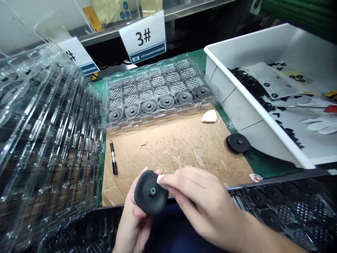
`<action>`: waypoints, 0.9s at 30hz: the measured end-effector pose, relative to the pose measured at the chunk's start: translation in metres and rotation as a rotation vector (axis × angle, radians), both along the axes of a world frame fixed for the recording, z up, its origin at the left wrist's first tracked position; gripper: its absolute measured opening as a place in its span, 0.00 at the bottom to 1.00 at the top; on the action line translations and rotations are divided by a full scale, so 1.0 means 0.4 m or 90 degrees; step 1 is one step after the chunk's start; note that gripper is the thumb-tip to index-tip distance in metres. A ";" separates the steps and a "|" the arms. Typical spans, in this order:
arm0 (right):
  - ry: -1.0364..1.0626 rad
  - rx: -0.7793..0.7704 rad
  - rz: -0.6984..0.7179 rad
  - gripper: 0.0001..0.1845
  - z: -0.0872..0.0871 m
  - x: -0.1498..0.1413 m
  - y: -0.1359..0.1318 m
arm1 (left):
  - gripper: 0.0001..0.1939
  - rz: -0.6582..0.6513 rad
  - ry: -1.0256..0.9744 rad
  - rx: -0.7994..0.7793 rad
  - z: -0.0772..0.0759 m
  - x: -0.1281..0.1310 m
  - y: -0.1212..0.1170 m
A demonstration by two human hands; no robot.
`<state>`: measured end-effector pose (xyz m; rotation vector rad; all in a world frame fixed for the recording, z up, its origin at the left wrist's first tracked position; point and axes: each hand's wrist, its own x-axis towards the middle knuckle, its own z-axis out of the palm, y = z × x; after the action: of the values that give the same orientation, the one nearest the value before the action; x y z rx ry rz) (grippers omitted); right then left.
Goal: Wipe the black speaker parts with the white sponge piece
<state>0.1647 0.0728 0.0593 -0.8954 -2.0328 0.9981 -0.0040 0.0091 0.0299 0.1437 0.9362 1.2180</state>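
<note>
A round black part with a raised hub in its middle is gripped by my left hand, fingers wrapped round its edge. Pinched in my right hand is a small white piece, possibly sponge; it touches the upper right rim of the black part. Beyond my hands, a clear plastic tray carries a front row of several similar black parts, with bare pockets behind them. A white wedge-shaped piece lies on the cardboard. More black parts rest by the cardboard's right edge.
On the left rises a tall stack of clear trays. A white bin on the right contains small black bits, gloves and a red-handled tool. A pen lies on the cardboard. Trays of black parts sit lower, at right.
</note>
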 end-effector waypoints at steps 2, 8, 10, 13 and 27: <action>-0.037 -0.024 0.053 0.11 -0.003 -0.012 0.006 | 0.25 0.008 0.016 -0.020 -0.005 -0.001 -0.006; 0.035 -0.050 -0.029 0.11 -0.003 -0.008 -0.009 | 0.26 0.008 0.028 -0.036 -0.006 0.003 0.001; 0.056 -0.203 0.064 0.09 -0.014 0.007 -0.033 | 0.26 -0.002 -0.012 -0.023 -0.003 0.002 0.009; 0.126 -0.425 0.127 0.10 -0.065 0.032 -0.070 | 0.26 0.009 -0.063 0.001 -0.001 -0.002 0.018; 0.070 -0.048 -0.007 0.13 0.018 -0.052 -0.011 | 0.26 0.016 -0.038 -0.019 -0.046 0.028 -0.013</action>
<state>0.1438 0.0686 0.0665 -0.8701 -1.9080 1.0996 0.0072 0.0041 0.0116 0.0709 0.9065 1.2245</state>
